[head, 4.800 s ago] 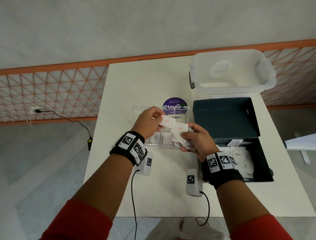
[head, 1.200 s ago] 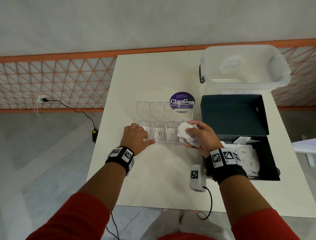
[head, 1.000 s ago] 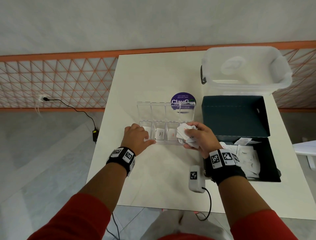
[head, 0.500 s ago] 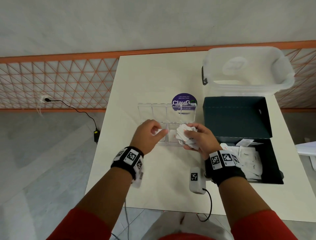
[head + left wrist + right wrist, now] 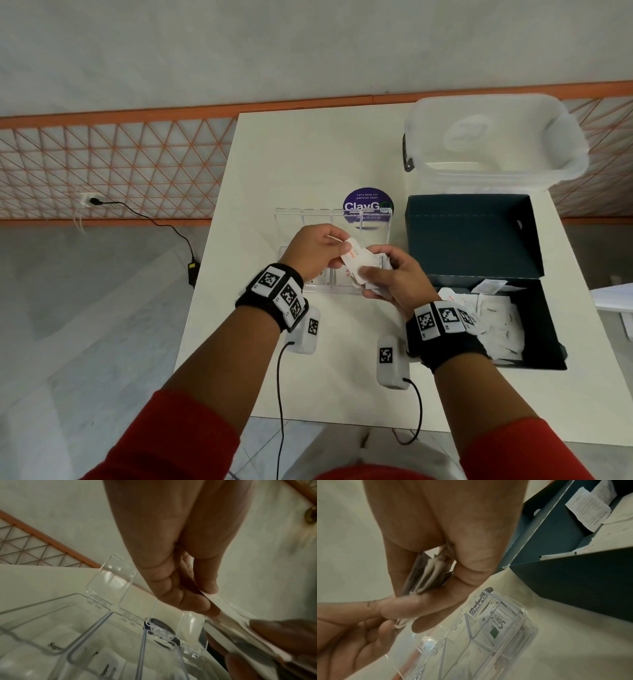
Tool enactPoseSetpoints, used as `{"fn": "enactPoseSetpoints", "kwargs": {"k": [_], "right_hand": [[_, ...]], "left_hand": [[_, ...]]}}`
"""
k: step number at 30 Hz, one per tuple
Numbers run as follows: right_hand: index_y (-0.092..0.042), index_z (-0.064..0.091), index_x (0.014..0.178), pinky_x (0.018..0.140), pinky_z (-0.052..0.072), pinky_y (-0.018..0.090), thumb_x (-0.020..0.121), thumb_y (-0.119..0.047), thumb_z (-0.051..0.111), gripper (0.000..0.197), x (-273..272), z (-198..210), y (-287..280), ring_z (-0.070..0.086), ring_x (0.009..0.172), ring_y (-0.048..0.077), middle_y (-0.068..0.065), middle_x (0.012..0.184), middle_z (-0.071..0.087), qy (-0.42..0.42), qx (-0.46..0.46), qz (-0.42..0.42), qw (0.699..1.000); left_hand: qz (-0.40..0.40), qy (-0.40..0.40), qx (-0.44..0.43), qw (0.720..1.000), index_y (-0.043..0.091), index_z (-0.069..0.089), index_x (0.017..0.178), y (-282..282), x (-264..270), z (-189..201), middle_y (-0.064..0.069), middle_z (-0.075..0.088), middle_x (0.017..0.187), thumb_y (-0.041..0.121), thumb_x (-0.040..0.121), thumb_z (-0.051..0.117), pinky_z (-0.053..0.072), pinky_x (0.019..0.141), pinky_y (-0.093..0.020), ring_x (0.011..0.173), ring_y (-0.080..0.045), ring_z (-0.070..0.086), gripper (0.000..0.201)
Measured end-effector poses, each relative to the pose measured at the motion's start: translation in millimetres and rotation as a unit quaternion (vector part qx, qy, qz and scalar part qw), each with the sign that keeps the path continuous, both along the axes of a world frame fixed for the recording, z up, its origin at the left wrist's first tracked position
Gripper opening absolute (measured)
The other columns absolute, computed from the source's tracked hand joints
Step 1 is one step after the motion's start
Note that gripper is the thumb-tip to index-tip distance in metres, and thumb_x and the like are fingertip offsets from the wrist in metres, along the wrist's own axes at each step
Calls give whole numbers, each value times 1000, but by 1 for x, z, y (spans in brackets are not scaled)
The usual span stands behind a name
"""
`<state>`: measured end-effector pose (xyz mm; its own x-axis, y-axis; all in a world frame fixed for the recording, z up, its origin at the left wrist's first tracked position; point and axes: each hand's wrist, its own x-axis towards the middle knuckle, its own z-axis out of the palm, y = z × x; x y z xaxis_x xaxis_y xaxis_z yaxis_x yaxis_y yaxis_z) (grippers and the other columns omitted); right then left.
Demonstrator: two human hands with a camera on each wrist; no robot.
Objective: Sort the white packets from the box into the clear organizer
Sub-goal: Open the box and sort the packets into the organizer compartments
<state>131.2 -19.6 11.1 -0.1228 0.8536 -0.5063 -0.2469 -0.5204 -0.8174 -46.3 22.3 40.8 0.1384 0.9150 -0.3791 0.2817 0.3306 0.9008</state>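
Left hand (image 5: 313,253), off the organizer (image 5: 334,287) now, is pinching one packet (image 5: 354,258) from the stack (image 5: 375,274) the right hand (image 5: 394,277) is clutching, frame centre.

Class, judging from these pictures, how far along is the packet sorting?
Done: some packets already lie in the clear organizer. In hand: the right hand grips a stack while the left hand pinches one packet from it. Left: many packets remain in the dark box.
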Motion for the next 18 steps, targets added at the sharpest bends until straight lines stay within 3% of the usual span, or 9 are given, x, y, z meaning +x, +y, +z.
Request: {"fn": "enactPoseSetpoints", "kwargs": {"k": [5, 9, 13, 18], "right_hand": [[-19, 70, 94, 58, 58, 31, 79, 8, 74, 32, 3, -2, 1, 75, 84, 28, 12, 111, 71, -5, -5, -6, 1000], [-24, 72, 86, 59, 57, 32, 79, 7, 74, 32, 13, -4, 0, 75, 79, 23, 8, 106, 71, -15, -5, -38, 999], [-20, 70, 94, 59, 57, 32, 80, 5, 74, 29, 24, -5, -1, 74, 85, 27, 7, 106, 71, -21, -7, -62, 998], [-17, 68, 98, 57, 57, 31, 80, 6, 73, 30, 29, -2, -1, 73, 83, 26, 8, 105, 71, -20, -11, -70, 997]], "left_hand": [[-4, 18, 24, 1000, 19, 67, 88, 8, -5, 4, -5, 73, 87, 8, 89, 65, 56, 61, -22, 71, -15, 71, 11], [30, 64, 67, 995, 22, 71, 85, 21, -13, 0, 2, 70, 85, 9, 86, 69, 55, 67, -22, 71, -11, 68, 13], [-62, 209, 101, 971, 19, 75, 94, 26, -8, -12, 4, 72, 92, 13, 86, 69, 45, 76, -11, 81, -3, 62, 12], [-191, 342, 108, 914, 15, 75, 102, 21, 10, -30, -4, 72, 105, 12, 90, 62, 47, 86, -24, 95, -18, 65, 17]]}}
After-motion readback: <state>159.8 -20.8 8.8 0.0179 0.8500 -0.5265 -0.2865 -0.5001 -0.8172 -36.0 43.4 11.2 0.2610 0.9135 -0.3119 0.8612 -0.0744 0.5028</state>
